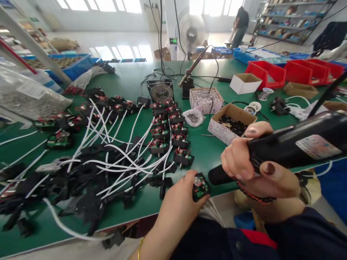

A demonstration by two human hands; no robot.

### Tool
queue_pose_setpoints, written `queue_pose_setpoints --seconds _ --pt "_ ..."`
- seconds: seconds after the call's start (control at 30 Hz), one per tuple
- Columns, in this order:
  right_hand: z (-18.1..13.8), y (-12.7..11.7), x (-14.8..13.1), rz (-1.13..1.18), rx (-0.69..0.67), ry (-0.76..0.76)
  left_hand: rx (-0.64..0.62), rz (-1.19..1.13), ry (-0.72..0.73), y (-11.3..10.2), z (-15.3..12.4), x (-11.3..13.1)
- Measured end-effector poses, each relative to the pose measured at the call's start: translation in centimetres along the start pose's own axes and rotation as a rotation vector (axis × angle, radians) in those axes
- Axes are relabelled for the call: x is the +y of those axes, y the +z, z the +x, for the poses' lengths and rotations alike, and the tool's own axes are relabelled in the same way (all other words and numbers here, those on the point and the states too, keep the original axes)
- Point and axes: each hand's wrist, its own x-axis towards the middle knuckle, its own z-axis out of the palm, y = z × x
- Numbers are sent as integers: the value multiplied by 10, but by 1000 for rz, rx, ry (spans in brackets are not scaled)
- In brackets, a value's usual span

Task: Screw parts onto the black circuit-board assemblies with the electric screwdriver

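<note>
My left hand [180, 202] is closed around a small black housing with a green circuit board [200, 187] at the near edge of the green table [130, 77]. My right hand [255, 160] grips a black electric screwdriver [298, 144], held nearly level, its tip end pointing left toward the housing. Rows of similar black modules [173, 139] with red and green parts and white cables [121, 155] lie just beyond my left hand.
Two cardboard boxes, one with silver screws [204, 95], one with black parts [233, 124], sit mid-table beside a small fan [161, 91] and soldering iron stand [188, 85]. Red bins [267, 72] stand at right. A person [240, 25] stands far back by shelves.
</note>
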Motion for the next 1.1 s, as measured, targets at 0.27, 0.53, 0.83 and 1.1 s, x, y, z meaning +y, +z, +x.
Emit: queue_pose_setpoints --seconds 0.27,0.53,0.83,1.1 --pt "-13 -11 3 17 -67 85 20 -19 30 5 -1 -3" --pt "-15 -10 7 40 23 85 48 -16 71 7 -4 -5" --pt "-14 -5 10 93 127 94 54 -8 72 8 -3 -4" --pt "-17 -5 12 95 145 77 109 -29 106 12 -4 -7"
